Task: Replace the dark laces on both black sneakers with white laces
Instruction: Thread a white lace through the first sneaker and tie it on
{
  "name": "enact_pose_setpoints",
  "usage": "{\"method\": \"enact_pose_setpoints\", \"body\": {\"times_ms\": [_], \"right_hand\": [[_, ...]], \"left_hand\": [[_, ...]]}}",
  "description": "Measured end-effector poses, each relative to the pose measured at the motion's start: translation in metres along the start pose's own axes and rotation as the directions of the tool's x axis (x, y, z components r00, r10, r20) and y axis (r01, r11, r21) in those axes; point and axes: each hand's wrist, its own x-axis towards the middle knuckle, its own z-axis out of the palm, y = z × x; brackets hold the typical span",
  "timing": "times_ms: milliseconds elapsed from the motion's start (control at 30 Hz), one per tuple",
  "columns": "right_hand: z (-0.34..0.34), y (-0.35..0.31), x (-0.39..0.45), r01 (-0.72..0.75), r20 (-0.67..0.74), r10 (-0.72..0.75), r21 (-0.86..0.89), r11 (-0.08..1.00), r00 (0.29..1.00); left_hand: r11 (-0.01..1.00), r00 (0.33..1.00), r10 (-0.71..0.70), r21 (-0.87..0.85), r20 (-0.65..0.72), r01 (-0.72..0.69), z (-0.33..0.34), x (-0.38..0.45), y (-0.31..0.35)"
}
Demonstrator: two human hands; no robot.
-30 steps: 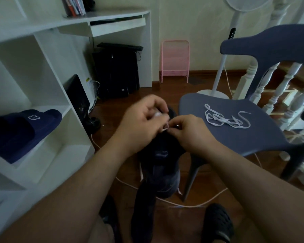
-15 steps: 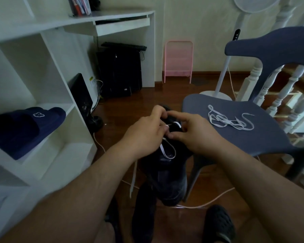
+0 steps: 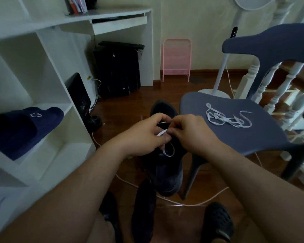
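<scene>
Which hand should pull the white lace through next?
Left hand, probably: it already pinches the white lace end over the black sneaker. The right hand pinches at the eyelets, steadying.

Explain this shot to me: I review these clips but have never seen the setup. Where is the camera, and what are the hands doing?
There is no robot. A person wears a wide-angle camera on the head, looking down at their own arms. The left hand and right hand both pinch a white lace over a black sneaker held up in front of them. A second white lace lies loose on the blue chair seat. A navy slipper sits on the white shelf at left.
</scene>
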Motion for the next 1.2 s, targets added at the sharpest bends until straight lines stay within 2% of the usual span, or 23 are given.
{"method": "enact_pose_setpoints", "body": {"times_ms": [33, 67, 100, 167, 200, 233, 267, 300, 367, 400, 467, 567, 667, 767, 867, 933, 967, 1133, 1200], "right_hand": [[-0.001, 0.002, 0.001, -0.016, 0.001, 0.016, -0.004, 1.000, 1.000], [-0.002, 0.005, 0.001, -0.034, 0.007, 0.034, -0.001, 0.999, 0.999], [-0.003, 0.007, 0.001, -0.048, 0.013, 0.048, 0.008, 0.999, 0.999], [-0.004, 0.009, 0.000, -0.065, 0.020, 0.064, 0.042, 0.997, 0.998], [-0.003, 0.010, -0.001, -0.066, 0.021, 0.065, 0.051, 0.996, 0.998], [-0.003, 0.009, -0.002, -0.063, 0.019, 0.062, 0.052, 0.997, 0.998], [-0.003, 0.008, -0.001, -0.063, 0.013, 0.062, 0.041, 0.997, 0.998], [-0.004, 0.008, -0.002, -0.061, 0.005, 0.061, 0.025, 0.998, 0.998], [-0.006, 0.005, -0.002, -0.047, -0.015, 0.047, 0.013, 0.999, 0.999], [-0.008, 0.003, -0.003, -0.025, -0.016, 0.026, 0.025, 0.999, 1.000], [-0.010, -0.002, -0.005, 0.046, 0.013, -0.046, 0.038, 0.998, 0.999], [-0.002, -0.003, -0.005, 0.127, 0.073, -0.126, -0.008, 0.992, 0.989], [0.004, 0.002, -0.001, 0.064, 0.041, -0.065, 0.023, 0.998, 0.997], [0.004, 0.003, 0.002, 0.024, 0.023, -0.025, 0.035, 0.999, 0.999], [0.003, 0.003, 0.003, 0.028, 0.014, -0.028, 0.033, 0.999, 0.999], [0.001, 0.002, 0.002, 0.019, -0.005, -0.019, 0.012, 1.000, 1.000], [0.000, 0.003, 0.002, 0.004, -0.019, -0.004, 0.003, 1.000, 1.000], [-0.018, 0.016, 0.001, -0.092, -0.095, 0.095, 0.038, 0.995, 0.991], [-0.024, 0.021, 0.002, -0.114, -0.106, 0.123, 0.083, 0.990, 0.987]], "left_hand": [[1.000, 0.999, 0.004, -0.007, -0.037, -0.004, -0.007, -0.003, 0.000], [0.999, 0.989, 0.033, -0.016, -0.142, -0.035, -0.014, -0.005, 0.001], [0.995, 0.949, 0.079, -0.041, -0.307, -0.096, -0.020, -0.006, 0.000], [0.918, 0.761, 0.092, -0.242, -0.642, -0.315, -0.030, -0.006, -0.002], [0.844, 0.700, 0.045, -0.348, -0.713, -0.408, -0.031, -0.005, -0.001], [0.819, 0.670, 0.021, -0.372, -0.742, -0.438, -0.028, -0.004, -0.001], [0.853, 0.665, 0.050, -0.314, -0.745, -0.416, -0.022, -0.001, -0.002], [0.924, 0.692, 0.130, -0.166, -0.710, -0.344, -0.014, 0.000, -0.003], [0.977, 0.824, 0.212, 0.098, -0.526, -0.189, -0.001, 0.003, -0.005], [0.981, 0.882, 0.182, 0.141, -0.435, -0.134, 0.003, 0.004, -0.005], [0.986, 0.939, 0.129, 0.141, -0.320, -0.087, 0.008, 0.007, -0.005], [0.992, 0.962, 0.109, 0.086, -0.252, -0.090, 0.009, 0.008, -0.001], [0.995, 0.981, 0.089, 0.062, -0.172, -0.079, 0.004, 0.008, -0.003], [0.993, 0.980, 0.097, 0.082, -0.174, -0.083, -0.001, 0.007, -0.007], [0.963, 0.965, 0.146, 0.257, -0.217, -0.088, 0.001, 0.007, -0.007], [0.886, 0.942, 0.207, 0.458, -0.263, -0.066, 0.003, 0.009, -0.008], [0.862, 0.936, 0.212, 0.504, -0.282, -0.043, 0.001, 0.009, -0.009], [0.964, 0.964, 0.084, 0.267, -0.251, -0.014, -0.026, -0.002, -0.020], [0.994, 0.943, 0.081, 0.089, -0.323, -0.055, -0.036, -0.006, -0.024]]}}
